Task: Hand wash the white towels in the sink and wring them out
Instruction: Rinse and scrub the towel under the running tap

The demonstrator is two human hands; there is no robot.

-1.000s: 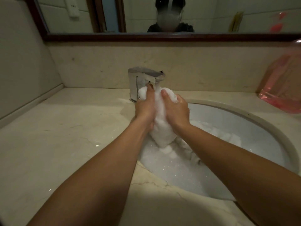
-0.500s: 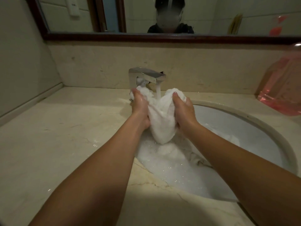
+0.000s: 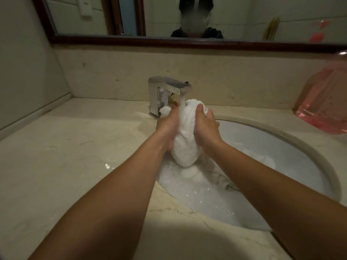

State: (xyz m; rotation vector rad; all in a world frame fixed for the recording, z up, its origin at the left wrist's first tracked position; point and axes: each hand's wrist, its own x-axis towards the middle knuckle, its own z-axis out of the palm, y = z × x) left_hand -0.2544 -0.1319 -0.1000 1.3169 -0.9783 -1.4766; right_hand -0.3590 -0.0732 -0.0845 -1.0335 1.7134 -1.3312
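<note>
A bunched white towel (image 3: 185, 147) hangs between my two hands under the running chrome faucet (image 3: 165, 91). My left hand (image 3: 168, 126) grips its left side and my right hand (image 3: 205, 126) grips its right side, thumbs up near the water stream. The towel's lower end dangles above the foamy water in the white sink (image 3: 293, 145). Another white towel (image 3: 221, 175) lies soaked in the basin beneath my right forearm, partly hidden by it.
The beige marble counter (image 3: 75, 147) surrounds the sink and is wet near the faucet. A pink translucent bag (image 3: 324, 102) stands at the back right against the wall. A wood-framed mirror (image 3: 187, 42) runs above the backsplash.
My hands had spread apart with the towel stretched between them; now they have come closer together, squeezing the towel into a tighter bundle under the stream.
</note>
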